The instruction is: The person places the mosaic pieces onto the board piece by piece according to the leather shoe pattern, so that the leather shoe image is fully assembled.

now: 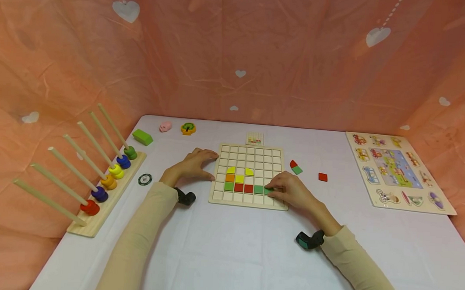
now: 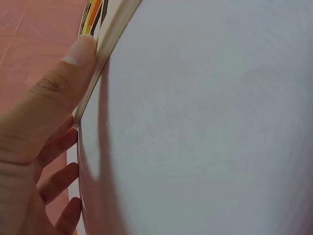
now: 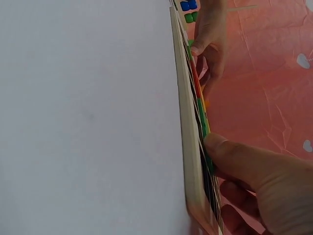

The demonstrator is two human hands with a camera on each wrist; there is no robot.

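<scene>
A wooden grid board lies mid-table, with yellow, orange, green and red tiles in some of its cells. My left hand rests against the board's left edge, thumb and fingers spread apart; in the left wrist view the thumb touches the rim. At the right of the lower coloured row, my right hand pinches a green square tile at its cell. Beside that tile sits another green tile, followed leftward by red ones. The right wrist view shows the thumb on the green tile, other fingertips partly hidden.
A small pattern card lies behind the board. To the right are loose red and green pieces, a red square and a picture puzzle. A peg stand with coloured beads, a green block and a round chip stand left.
</scene>
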